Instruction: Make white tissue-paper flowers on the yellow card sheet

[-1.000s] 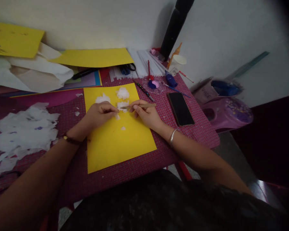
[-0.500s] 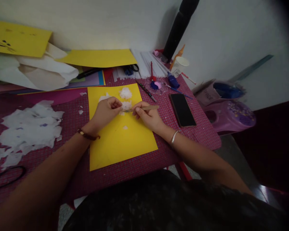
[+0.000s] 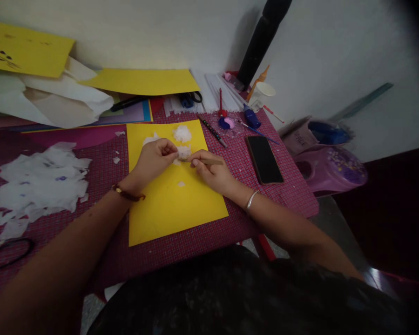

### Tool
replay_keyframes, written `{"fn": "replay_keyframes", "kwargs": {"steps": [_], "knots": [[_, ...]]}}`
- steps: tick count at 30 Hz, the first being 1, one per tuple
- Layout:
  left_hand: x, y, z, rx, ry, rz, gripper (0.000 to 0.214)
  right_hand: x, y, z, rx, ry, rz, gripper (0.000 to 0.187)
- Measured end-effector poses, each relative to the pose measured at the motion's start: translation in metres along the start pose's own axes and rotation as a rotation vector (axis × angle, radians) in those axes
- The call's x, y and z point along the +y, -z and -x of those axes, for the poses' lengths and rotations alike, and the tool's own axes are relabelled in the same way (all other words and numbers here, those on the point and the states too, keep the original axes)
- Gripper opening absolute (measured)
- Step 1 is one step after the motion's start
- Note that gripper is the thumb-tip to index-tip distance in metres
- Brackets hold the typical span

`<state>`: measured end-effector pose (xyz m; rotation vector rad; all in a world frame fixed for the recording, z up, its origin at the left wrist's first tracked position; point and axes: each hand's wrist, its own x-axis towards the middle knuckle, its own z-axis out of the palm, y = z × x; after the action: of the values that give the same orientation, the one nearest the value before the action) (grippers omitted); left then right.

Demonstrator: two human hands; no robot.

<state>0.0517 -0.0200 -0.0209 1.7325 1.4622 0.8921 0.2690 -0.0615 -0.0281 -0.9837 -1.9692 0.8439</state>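
Note:
A yellow sheet (image 3: 174, 209) lies on the table under both hands. Near its top is a fluffy white tissue-paper tuft (image 3: 182, 134), and a second white tuft (image 3: 184, 151) shows between my hands. My left hand (image 3: 157, 156) is pinched at the left side of that lower tuft; what its fingertips hold is too small to make out. Between the thumb and fingers of my right hand (image 3: 212, 171) is a thin wooden stick (image 3: 212, 162), its tip pointing left toward the lower tuft and the left fingertips. A small white scrap (image 3: 181, 184) rests lower on the sheet.
Torn white tissue pieces (image 3: 45, 181) are heaped at the left. A phone (image 3: 264, 159), a dotted pen (image 3: 212, 132), a paint palette (image 3: 226, 123) and a blue bottle (image 3: 252, 117) lie to the right. Scissors (image 3: 195, 97) and papers line the wall.
The stick in my right hand has shifted slightly left and lies at a slightly different angle. My left hand stays pinched in nearly the same place. The whole view has shifted slightly.

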Motion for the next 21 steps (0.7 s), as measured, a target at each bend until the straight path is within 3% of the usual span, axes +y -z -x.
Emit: {"fn": "replay_keyframes", "kwargs": {"steps": [7, 12, 15, 19, 21], "knots": [[-0.003, 0.005, 0.0, -0.008, -0.019, 0.0, 0.008, -0.016, -0.002, 0.004, -0.299, 0.197, 0.581, 0.024], [-0.003, 0.006, 0.001, -0.026, -0.025, 0.026, 0.01, -0.025, -0.003, 0.003, -0.393, 0.213, 0.693, 0.02], [-0.006, 0.006, 0.0, -0.021, -0.029, 0.051, 0.006, -0.024, 0.002, 0.003, -0.295, 0.15, 0.513, 0.022], [-0.009, 0.002, -0.003, -0.014, -0.02, 0.061, 0.006, -0.016, 0.01, 0.001, 0.09, -0.044, -0.039, 0.038], [-0.007, 0.0, -0.001, 0.001, -0.035, 0.058, 0.005, -0.011, 0.012, -0.002, 0.209, -0.186, -0.279, 0.047]]}}
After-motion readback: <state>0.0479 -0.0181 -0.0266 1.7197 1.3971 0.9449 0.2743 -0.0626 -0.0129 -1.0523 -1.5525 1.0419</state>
